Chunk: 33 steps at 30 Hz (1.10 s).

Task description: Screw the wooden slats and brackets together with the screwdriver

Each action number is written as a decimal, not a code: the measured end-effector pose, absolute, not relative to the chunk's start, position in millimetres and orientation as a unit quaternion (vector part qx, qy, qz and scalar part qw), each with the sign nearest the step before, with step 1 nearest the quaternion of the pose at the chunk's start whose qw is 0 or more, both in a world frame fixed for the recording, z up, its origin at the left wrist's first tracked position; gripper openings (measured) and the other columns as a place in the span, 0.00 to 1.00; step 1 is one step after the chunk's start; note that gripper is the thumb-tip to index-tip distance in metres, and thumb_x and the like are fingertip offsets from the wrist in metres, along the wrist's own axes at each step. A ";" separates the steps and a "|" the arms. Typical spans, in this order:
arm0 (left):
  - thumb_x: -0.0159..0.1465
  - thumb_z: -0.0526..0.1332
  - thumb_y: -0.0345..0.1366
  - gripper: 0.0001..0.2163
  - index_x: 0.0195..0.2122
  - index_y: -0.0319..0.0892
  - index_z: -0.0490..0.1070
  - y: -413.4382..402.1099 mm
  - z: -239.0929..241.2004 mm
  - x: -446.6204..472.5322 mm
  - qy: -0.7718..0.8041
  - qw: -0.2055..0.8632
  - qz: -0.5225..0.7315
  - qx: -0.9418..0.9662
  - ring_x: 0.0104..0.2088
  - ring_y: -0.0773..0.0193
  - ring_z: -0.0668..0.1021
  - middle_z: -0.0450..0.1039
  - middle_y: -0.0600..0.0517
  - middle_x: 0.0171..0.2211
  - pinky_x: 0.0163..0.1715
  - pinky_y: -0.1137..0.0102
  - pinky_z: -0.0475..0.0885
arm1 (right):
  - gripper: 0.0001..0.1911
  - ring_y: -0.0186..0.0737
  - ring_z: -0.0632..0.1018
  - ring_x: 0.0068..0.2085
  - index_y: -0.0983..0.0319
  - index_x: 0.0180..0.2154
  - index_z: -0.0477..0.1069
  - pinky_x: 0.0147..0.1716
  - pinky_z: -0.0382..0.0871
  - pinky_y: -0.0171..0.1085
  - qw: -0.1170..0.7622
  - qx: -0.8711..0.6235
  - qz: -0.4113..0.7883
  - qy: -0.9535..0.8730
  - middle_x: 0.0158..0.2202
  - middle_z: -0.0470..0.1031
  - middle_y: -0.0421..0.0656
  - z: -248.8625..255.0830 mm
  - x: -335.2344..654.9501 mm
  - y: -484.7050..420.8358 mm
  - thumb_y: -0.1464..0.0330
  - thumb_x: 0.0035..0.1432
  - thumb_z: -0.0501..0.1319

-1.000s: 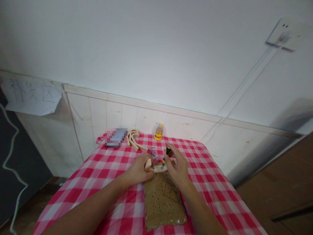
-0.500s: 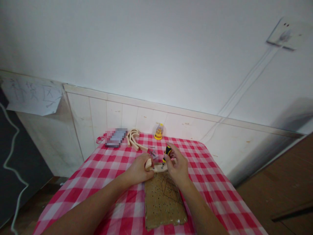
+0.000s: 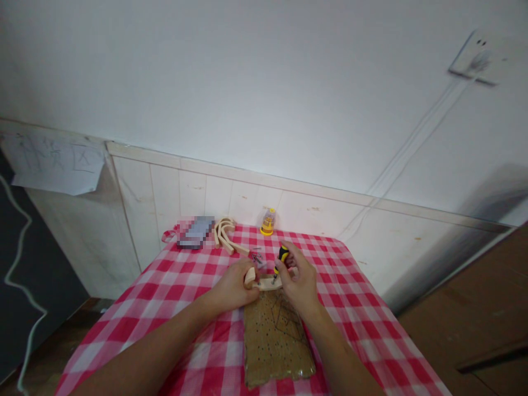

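My left hand (image 3: 236, 285) is closed around the left end of a pale wooden piece (image 3: 267, 284), whose tip sticks up between thumb and fingers. Between the fingers of my right hand (image 3: 300, 275) is a yellow and black screwdriver (image 3: 282, 255), tilted slightly, its tip down on a screw (image 3: 273, 281) in the wood. Another dark screw head shows close to my left fingers. Under the wood lies a brown cardboard pad (image 3: 276, 341) dotted with small holes and drawn lines. My right hand partly hides the wood's right end.
Several curved wooden pieces (image 3: 225, 236) lie at the back beside a blurred flat dark-edged object (image 3: 196, 232). A yellow bit case (image 3: 268, 221) stands near the wall. Loose screws (image 3: 256, 256) lie just beyond my hands on the checkered tablecloth (image 3: 181, 313).
Hardly anything differs. Both hands, the wooden piece and the cardboard keep their places; the screwdriver stays on the same screw, with at most a tiny shift.
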<state>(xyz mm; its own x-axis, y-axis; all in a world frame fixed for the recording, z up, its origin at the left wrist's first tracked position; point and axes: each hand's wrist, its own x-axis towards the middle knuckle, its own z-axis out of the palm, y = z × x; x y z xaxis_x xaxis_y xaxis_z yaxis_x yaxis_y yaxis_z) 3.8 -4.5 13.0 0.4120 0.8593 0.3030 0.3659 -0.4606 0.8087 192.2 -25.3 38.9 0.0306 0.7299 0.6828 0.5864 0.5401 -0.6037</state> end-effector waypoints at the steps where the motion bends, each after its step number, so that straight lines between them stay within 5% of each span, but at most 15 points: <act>1: 0.46 0.60 0.26 0.08 0.28 0.41 0.67 -4.2 12.4 3.9 0.394 0.335 0.371 0.771 0.28 0.66 0.69 0.66 0.56 0.28 0.28 0.73 0.60 | 0.21 0.39 0.80 0.35 0.58 0.57 0.72 0.34 0.78 0.37 0.538 -0.476 0.065 -0.693 0.42 0.81 0.44 39.0 192.3 -25.3 0.69 0.62 0.62; 20: 0.46 0.60 0.26 0.08 0.28 0.41 0.68 -2.9 11.5 4.5 0.400 0.338 0.362 0.771 0.27 0.67 0.68 0.66 0.56 0.27 0.27 0.73 0.60 | 0.20 0.39 0.79 0.33 0.59 0.55 0.72 0.35 0.77 0.37 0.540 -0.479 0.048 -0.690 0.39 0.80 0.43 38.6 191.8 -23.4 0.67 0.60 0.66; 27: 0.46 0.60 0.26 0.08 0.28 0.41 0.66 -3.5 12.9 4.1 0.406 0.327 0.364 0.772 0.28 0.66 0.68 0.66 0.56 0.27 0.28 0.73 0.60 | 0.23 0.41 0.82 0.38 0.57 0.58 0.68 0.38 0.78 0.39 0.511 -0.473 0.067 -0.714 0.45 0.81 0.45 40.7 194.5 -28.0 0.71 0.62 0.59; 33: 0.46 0.60 0.26 0.07 0.27 0.41 0.66 -2.7 10.8 4.6 0.408 0.320 0.359 0.776 0.28 0.66 0.69 0.66 0.56 0.27 0.27 0.72 0.60 | 0.24 0.41 0.82 0.36 0.57 0.60 0.66 0.36 0.77 0.37 0.517 -0.474 0.078 -0.709 0.40 0.80 0.44 40.5 194.5 -27.6 0.71 0.62 0.59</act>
